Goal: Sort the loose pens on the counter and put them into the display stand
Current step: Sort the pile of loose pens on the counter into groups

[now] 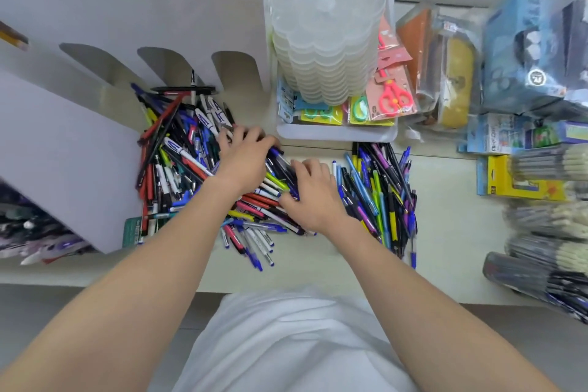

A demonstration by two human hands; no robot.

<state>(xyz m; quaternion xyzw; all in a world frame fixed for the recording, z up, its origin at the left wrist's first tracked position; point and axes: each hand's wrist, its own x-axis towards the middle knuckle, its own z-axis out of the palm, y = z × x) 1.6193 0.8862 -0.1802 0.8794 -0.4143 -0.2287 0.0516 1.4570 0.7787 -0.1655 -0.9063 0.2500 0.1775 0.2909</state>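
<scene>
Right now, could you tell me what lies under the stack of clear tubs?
Colourful carded packs in a white tray stick out beneath the stack; its middle hides the rest.

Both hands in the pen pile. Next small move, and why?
Probably pinch out a few matching pens with the right hand and lay them on the aligned group beside it: the mixed pile is jumbled, and the left hand rests on it too.

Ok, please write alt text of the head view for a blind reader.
A left hand and a right hand grip a bunch of pens over a messy heap on a counter. A white display stand stands left; a tidier row of pens lies right.
</scene>
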